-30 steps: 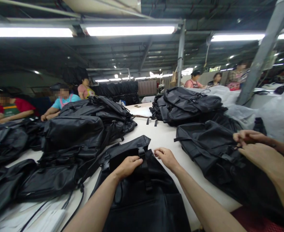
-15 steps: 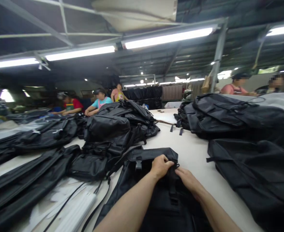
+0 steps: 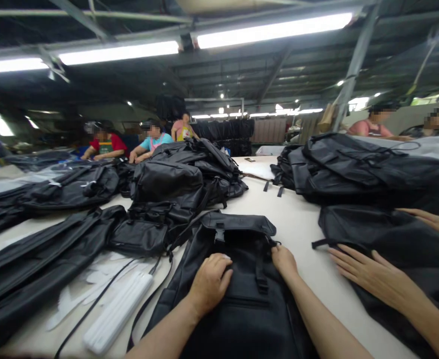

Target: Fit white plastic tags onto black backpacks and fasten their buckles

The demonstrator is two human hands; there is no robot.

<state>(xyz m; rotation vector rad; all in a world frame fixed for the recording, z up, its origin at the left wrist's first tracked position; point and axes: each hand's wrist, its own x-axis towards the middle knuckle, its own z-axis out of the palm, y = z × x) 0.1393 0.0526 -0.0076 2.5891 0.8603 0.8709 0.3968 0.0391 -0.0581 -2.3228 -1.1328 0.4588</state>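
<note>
A black backpack [image 3: 241, 319] lies in front of me, its top flap [image 3: 241, 223] toward the far side. Two buckles show on it: one under the flap at left, one on a hanging strap [image 3: 261, 271]. My left hand [image 3: 211, 280] is over the front panel, fingers curled together; a small whitish spot shows at the fingertips, and what they hold, if anything, is hidden. At the backpack's upper right edge, just below the flap corner, my right hand [image 3: 284, 260] is closed on the side, its fingertips partly hidden.
A co-worker's hands [image 3: 370, 276] lie on another black backpack [image 3: 354, 227] at right. Piled black backpacks [image 3: 170, 182] stand at left and more [image 3: 339, 164] at far right. A white power strip [image 3: 118, 311] with a cord lies on the pale table [image 3: 297, 224]. Several people work beyond.
My left hand has left the flap's right corner and moved left and down onto the front panel. My right hand stays by the right edge. A co-worker's hands have come in at right.
</note>
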